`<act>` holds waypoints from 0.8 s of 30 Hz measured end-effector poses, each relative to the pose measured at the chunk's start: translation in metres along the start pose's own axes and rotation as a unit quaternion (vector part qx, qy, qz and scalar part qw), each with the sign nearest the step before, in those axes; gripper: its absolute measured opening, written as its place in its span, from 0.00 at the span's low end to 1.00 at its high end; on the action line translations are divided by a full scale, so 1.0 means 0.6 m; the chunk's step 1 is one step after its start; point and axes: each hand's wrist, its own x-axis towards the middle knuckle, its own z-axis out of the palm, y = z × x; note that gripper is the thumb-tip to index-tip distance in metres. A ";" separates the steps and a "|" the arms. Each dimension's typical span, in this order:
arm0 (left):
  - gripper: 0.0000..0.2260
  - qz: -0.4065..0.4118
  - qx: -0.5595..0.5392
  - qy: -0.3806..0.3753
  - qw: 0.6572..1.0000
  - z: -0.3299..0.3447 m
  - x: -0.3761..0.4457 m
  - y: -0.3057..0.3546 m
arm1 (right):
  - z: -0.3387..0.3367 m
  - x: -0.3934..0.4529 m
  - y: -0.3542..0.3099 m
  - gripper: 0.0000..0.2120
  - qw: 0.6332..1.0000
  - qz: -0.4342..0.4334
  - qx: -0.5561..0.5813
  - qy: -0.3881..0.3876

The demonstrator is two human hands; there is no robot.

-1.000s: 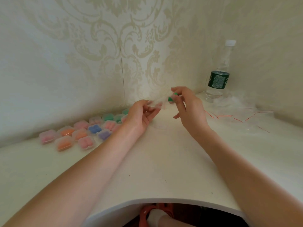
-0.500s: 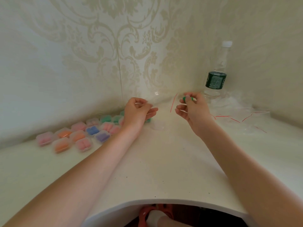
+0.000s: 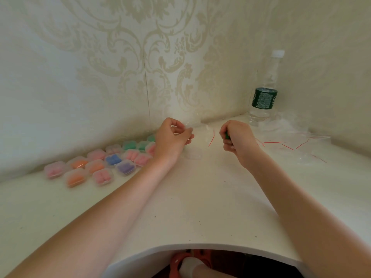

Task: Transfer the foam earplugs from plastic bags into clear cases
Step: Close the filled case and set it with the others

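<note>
My left hand (image 3: 172,137) pinches a clear plastic bag (image 3: 202,129) with a red seal strip, held above the white table. My right hand (image 3: 235,136) is curled around a green foam earplug (image 3: 226,135), only partly visible between the fingers. An open clear case (image 3: 193,154) lies on the table between and just below the two hands. To the left, several closed clear cases (image 3: 112,159) hold pink, orange, blue, purple and green earplugs.
A water bottle (image 3: 265,91) with a green label stands in the back right corner. A pile of empty clear bags with red strips (image 3: 297,141) lies to its right. Patterned walls close off the back and right. The table's curved front edge (image 3: 200,246) is near me.
My hands have drawn apart. The right hand moved right with the green earplug, out of the bag, and closed around it. The left hand kept the bag.
</note>
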 end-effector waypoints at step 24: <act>0.11 -0.230 -0.236 -0.231 0.915 -0.014 -0.012 0.030 | 0.001 -0.028 0.008 0.16 0.925 -0.280 -0.211 -0.149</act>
